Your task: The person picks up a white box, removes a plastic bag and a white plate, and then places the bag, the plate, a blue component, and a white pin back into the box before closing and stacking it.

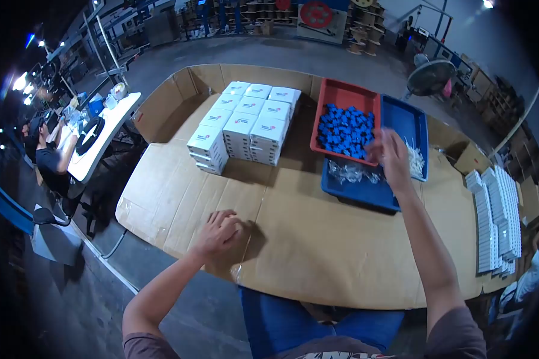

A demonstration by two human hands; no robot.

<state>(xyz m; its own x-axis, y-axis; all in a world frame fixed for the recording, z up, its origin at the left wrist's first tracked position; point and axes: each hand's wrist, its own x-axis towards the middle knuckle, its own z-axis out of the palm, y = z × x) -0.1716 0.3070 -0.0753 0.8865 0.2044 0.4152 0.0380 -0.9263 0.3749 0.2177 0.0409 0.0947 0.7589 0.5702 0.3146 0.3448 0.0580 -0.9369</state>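
Observation:
My left hand [219, 234] hovers or rests over the cardboard sheet [317, 251] on the table, fingers loosely bent and a little apart, with nothing seen in it. My right hand [391, 154] is over the right edge of the red tray [347, 90], smeared by motion. Whether it holds anything cannot be made out. Many small blue plastic pieces [344, 130] lie in the red tray. Beside it, a blue tray [404, 110] holds white thin pieces [415, 160]. Under the red tray's near edge, another blue tray [359, 200] contains clear plastic bags [348, 172].
Stacked white boxes [244, 122] stand left of the trays. Rows of flat white boxes [497, 221] line the right end. A raised cardboard wall [257, 75] edges the far side. Another person [48, 155] sits at a white table [105, 134] on the left. A fan [431, 78] stands behind.

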